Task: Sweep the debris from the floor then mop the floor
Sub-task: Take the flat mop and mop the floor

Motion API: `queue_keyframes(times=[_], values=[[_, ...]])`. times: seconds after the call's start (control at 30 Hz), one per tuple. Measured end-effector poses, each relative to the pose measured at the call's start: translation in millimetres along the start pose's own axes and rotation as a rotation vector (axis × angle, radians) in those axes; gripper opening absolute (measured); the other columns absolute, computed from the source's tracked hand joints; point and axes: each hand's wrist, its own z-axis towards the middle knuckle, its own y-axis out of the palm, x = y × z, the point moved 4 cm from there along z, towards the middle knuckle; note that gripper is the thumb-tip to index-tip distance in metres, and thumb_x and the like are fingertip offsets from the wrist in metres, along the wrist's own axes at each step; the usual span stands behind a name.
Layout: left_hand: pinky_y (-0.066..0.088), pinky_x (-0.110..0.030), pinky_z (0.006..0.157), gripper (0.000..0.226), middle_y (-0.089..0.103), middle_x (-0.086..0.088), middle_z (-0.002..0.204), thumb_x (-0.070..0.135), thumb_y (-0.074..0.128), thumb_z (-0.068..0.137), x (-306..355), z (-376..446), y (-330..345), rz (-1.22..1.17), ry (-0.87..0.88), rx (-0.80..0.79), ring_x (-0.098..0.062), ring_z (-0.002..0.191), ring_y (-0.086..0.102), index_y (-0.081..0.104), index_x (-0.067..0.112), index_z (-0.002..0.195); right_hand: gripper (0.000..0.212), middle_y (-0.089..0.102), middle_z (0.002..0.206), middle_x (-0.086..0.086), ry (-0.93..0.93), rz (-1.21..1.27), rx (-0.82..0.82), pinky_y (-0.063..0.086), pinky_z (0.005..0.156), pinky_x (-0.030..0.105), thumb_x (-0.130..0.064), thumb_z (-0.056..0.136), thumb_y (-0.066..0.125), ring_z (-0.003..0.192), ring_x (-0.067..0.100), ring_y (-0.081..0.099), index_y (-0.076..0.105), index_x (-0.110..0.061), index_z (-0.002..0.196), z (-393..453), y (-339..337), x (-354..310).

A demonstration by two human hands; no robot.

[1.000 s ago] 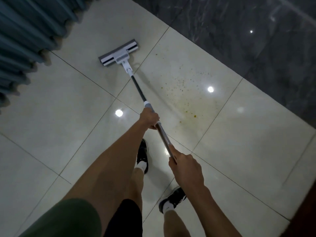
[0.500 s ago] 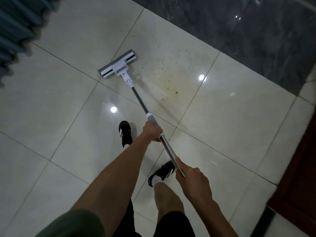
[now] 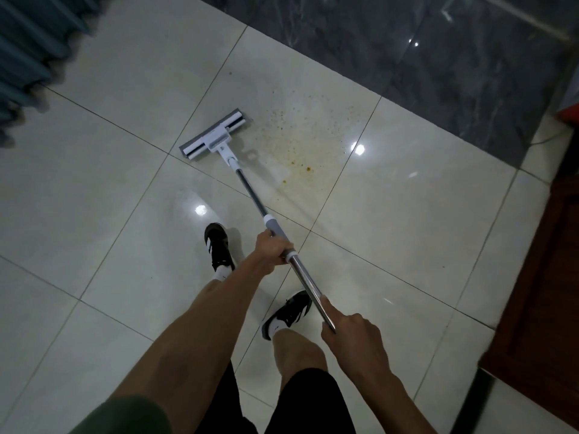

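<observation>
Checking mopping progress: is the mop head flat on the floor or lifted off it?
Flat on the floor: the mop head lies level on the pale tile, beside the speckled brown stain, not yet on it.

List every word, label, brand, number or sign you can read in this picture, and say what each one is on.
No text here can be read.
Mop head: a small dark mark on the white neck joint, too small and blurred to read.
Shoes: white stripes only, no legible brand.
Floor tiles, dark tiles, curtain, wooden panel: no lettering visible.
</observation>
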Motion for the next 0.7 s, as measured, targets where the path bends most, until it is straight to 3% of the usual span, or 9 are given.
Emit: queue_keyframes(times=[0.13,0.3,0.43,0.6,0.7], values=[[0.061,-0.041,0.062,0.036,0.062,-0.025,0.108,-0.007,0.07,0.082,20.0,3.8,-6.8,-0.008,0.026,-0.03,-0.035,0.087,0.068,0.051,-0.001,0.112,0.056,0.059,0.08,0.0,-0.038,-0.025,0.014,0.043,0.062,0.029,-0.042,0.102,0.04,0.067,0.018,0.057,0.018,-0.043,0.154,10.3,-13.3,-8.1],[0.06,-0.052,0.078,0.048,0.063,-0.025,0.106,-0.009,0.073,0.079,84.4,24.7,-45.7,-0.013,0.061,-0.007,-0.037,0.09,0.068,0.05,-0.001,0.12,0.055,0.052,0.074,-0.003,-0.091,-0.008,0.076,0.036,0.059,0.025,-0.044,0.102,0.041,0.063,0.014,0.049,0.021,-0.045,0.153,47.7,-43.7,-55.6],[0.059,-0.035,0.053,0.057,0.061,-0.021,0.112,-0.006,0.074,0.079,160.7,57.8,-94.4,0.007,0.117,0.016,-0.029,0.08,0.068,0.047,0.001,0.129,0.052,0.051,0.073,-0.002,-0.136,-0.036,0.136,0.037,0.059,0.026,-0.041,0.102,0.04,0.063,0.015,0.049,0.026,-0.042,0.151,106.1,-76.3,-119.1],[0.061,-0.04,0.058,0.059,0.062,-0.023,0.111,-0.006,0.075,0.077,258.5,113.9,-165.0,0.022,0.15,0.043,-0.03,0.077,0.069,0.048,-0.003,0.13,0.048,0.041,0.063,-0.003,-0.142,-0.041,0.173,0.036,0.056,0.03,-0.039,0.1,0.041,0.059,0.02,0.047,0.031,-0.038,0.147,191.0,-120.4,-211.8],[0.06,-0.037,0.054,0.046,0.064,-0.022,0.098,-0.006,0.074,0.078,315.8,150.5,-205.9,0.034,0.159,0.05,-0.028,0.068,0.069,0.052,-0.004,0.118,0.046,0.041,0.061,-0.003,-0.148,-0.032,0.19,0.036,0.055,0.03,-0.039,0.1,0.041,0.057,0.02,0.046,0.034,-0.037,0.145,244.0,-147.2,-266.5]])
